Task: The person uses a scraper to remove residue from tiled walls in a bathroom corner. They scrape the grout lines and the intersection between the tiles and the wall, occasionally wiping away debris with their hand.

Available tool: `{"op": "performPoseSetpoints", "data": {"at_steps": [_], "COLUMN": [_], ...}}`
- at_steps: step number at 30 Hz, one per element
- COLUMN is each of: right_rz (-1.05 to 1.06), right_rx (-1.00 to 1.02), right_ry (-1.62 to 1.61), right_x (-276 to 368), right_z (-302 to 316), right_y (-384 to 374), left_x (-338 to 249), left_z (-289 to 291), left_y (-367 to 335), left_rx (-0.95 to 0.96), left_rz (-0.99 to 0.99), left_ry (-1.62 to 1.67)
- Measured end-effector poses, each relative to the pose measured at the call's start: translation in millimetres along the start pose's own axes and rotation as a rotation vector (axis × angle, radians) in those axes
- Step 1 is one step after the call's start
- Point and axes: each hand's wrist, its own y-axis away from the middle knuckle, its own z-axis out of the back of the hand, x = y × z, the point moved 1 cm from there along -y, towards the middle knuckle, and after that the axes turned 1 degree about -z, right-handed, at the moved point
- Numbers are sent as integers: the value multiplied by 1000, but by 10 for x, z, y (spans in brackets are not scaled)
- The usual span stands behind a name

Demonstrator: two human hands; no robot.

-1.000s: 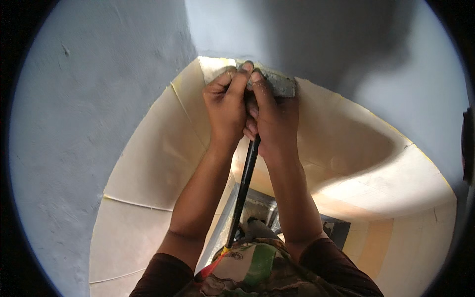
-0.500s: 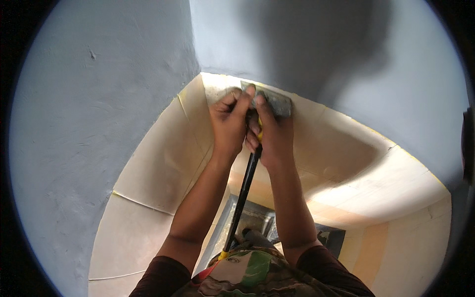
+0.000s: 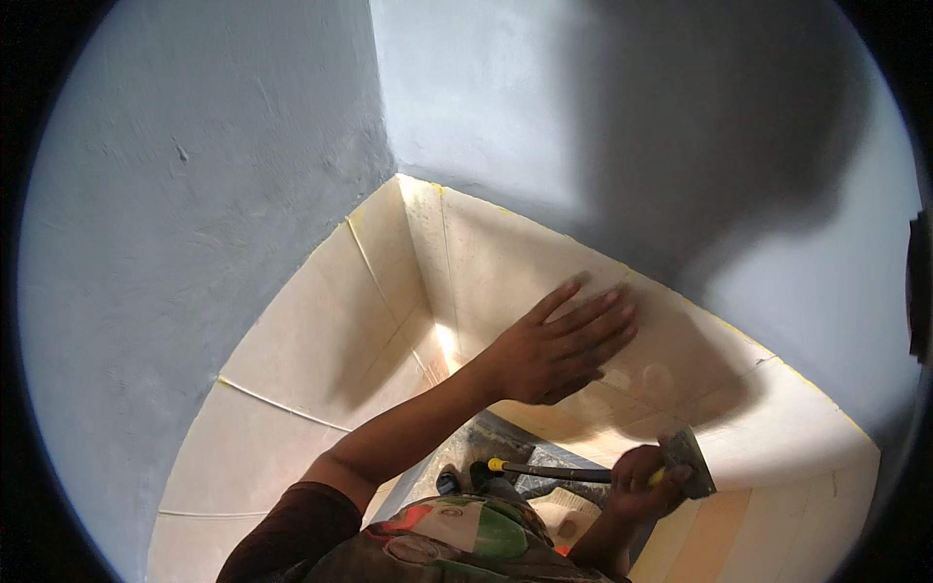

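My left hand [image 3: 562,352] is open, its fingers stretched out and a little blurred, in front of the cream wall tiles [image 3: 496,257]. I cannot tell whether it touches them. Lower and to the right, my right hand [image 3: 639,483] is closed round a long-handled scraper [image 3: 688,462], close to its flat grey blade. The blade points to the right. From my fist the black handle runs left across the front of my body and ends in a yellow cap. A thin yellow line marks the upper edge of the tiles.
Above the tiles rise grey-blue painted walls [image 3: 194,194] that meet in a corner ahead. A broad shadow falls on the right wall. Raised seams cross the left tiles. Far below are the floor and my feet [image 3: 466,478]. A dark object [image 3: 917,291] stands at the right rim.
Both hands were together at the tiles' top edge, by the scraper blade. The right hand has drawn the scraper down and right, tilting its handle sideways; the left has let go and opened.
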Motion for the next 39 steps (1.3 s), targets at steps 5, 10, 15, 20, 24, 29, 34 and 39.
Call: {"op": "performPoseSetpoints", "data": {"at_steps": [5,10,15,20,24,29,34,39], "right_rz": [-27,-57,-105,-49,-190,-372,67,144], "right_rx": [47,133,198,118,246,359,433,666], "right_ry": [-135,-20,-180,-182,-165,268,891,1248], "right_x": [11,-65,-85,-66,132,513,314,136], "right_z": [248,183,87,-273,-392,-821,-1133,-1231], "right_y": [48,38,-73,-269,-445,-725,-511,-336], "left_x": [764,-113,-134,-603,-739,-716,-802,-764], "left_z": [-94,-59,48,-62,-107,16,449,602], "left_y": [454,-51,464,1126,1143,851,723,611], "left_rx": [-666,-180,-6,328,220,-32,-264,-455], "left_rz": [419,191,130,366,411,306,568,913], "left_ry": [504,150,587,1157,1201,1279,1445,1561]}}
